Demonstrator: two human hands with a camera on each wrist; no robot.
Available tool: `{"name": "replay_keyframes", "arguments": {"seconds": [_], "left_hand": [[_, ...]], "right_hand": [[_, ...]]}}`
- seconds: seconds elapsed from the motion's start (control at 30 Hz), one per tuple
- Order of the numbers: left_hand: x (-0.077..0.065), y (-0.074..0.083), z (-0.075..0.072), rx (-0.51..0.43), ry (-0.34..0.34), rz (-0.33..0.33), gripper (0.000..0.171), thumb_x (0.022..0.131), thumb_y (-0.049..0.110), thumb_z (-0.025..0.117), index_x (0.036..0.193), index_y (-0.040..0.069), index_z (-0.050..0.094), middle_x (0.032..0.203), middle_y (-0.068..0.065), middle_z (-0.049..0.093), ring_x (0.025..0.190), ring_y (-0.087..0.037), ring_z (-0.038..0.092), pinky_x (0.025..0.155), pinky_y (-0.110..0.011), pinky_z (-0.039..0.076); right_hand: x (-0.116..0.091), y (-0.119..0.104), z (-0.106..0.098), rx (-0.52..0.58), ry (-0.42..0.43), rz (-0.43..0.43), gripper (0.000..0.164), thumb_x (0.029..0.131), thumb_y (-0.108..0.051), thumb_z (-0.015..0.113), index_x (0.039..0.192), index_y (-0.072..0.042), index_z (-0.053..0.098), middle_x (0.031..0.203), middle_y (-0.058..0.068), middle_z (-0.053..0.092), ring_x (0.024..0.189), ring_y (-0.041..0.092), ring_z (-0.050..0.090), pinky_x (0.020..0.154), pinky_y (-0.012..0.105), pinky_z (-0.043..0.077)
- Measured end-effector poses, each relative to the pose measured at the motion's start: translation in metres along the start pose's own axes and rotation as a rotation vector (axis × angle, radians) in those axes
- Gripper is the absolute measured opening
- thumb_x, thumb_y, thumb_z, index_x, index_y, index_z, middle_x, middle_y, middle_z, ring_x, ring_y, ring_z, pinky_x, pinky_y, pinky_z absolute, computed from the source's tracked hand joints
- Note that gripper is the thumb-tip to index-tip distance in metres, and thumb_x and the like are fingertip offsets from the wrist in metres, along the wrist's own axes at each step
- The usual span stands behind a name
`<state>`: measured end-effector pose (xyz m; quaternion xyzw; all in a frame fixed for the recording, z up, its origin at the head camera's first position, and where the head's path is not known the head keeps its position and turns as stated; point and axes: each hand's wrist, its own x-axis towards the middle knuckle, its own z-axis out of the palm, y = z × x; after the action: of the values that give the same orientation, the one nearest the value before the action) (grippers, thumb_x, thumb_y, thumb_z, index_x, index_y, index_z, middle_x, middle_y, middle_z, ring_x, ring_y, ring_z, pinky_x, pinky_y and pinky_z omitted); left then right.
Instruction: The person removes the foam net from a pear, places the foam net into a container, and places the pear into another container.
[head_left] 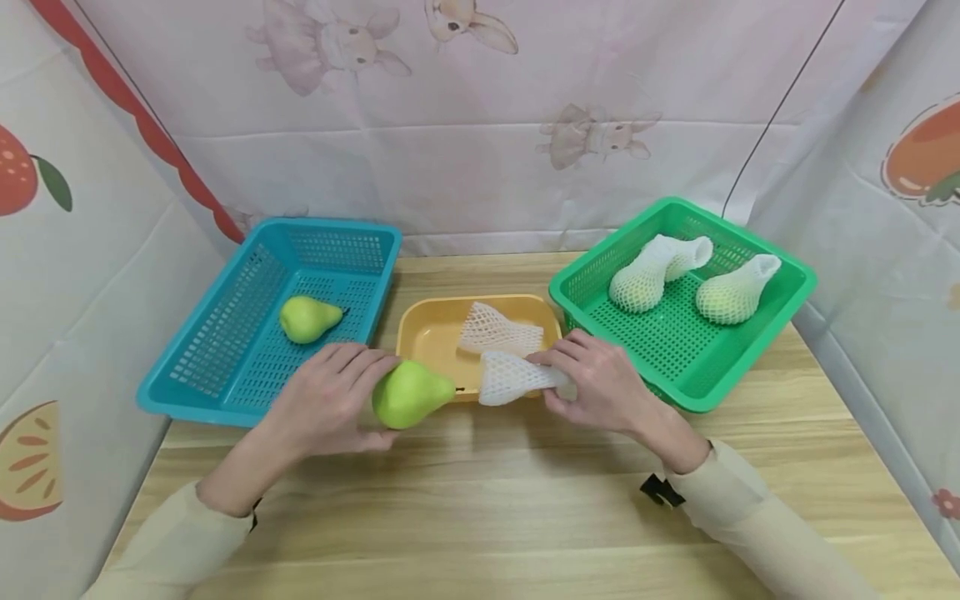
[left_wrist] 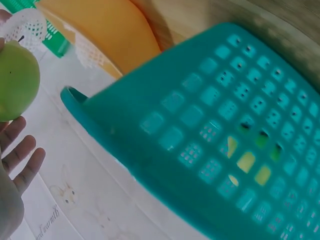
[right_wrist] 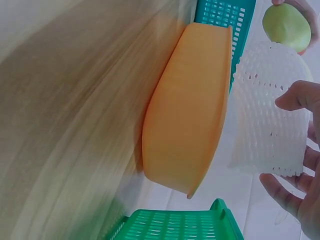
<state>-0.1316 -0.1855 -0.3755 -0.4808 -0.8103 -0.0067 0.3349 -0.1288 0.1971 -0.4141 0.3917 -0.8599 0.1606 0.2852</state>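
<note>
My left hand (head_left: 330, 400) grips a green pear (head_left: 411, 393) by its round end, its stem pointing right. Facing that stem is the wide mouth of a white foam net sleeve (head_left: 513, 377), which my right hand (head_left: 596, 379) holds by the other end. Pear and sleeve are a small gap apart, over the front edge of a yellow tray (head_left: 429, 350). Another foam net (head_left: 501, 331) lies in that tray. In the right wrist view, the thumb (right_wrist: 296, 97) presses against the sleeve (right_wrist: 270, 110), which looks empty.
On the left, a blue basket (head_left: 217, 333) contains one bare pear (head_left: 309, 319). A green basket (head_left: 675, 379) at the right holds several pears in foam nets (head_left: 731, 293). Fabric walls (head_left: 480, 183) enclose the wooden table (head_left: 510, 517) at the back and sides.
</note>
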Motion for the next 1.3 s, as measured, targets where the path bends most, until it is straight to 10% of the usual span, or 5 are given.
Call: {"name": "replay_keyframes", "arguments": {"seconds": [0.33,1.3], "left_hand": [[-0.01,-0.017,-0.011,0.018,0.0,-0.003,0.081,0.095,0.071,0.035,0.114,-0.001,0.07,0.098,-0.013,0.075,0.089,-0.031,0.07,0.079,-0.045,0.063],[-0.017,-0.04,-0.022,0.036,-0.002,-0.013,0.083,0.095,0.07,0.034,0.115,-0.003,0.068,0.099,-0.017,0.075,0.089,-0.037,0.07,0.072,-0.051,0.063]], "right_hand": [[0.017,0.004,0.009,0.004,-0.013,0.022,0.036,0.079,-0.028,0.082,0.111,-0.013,0.079,0.093,0.003,0.079,0.082,0.022,0.067,0.062,0.031,0.055],[0.03,0.014,0.045,-0.008,-0.303,0.144,0.039,0.088,-0.042,0.079,0.118,-0.017,0.077,0.111,0.005,0.081,0.098,0.026,0.072,0.072,0.039,0.061]]}}
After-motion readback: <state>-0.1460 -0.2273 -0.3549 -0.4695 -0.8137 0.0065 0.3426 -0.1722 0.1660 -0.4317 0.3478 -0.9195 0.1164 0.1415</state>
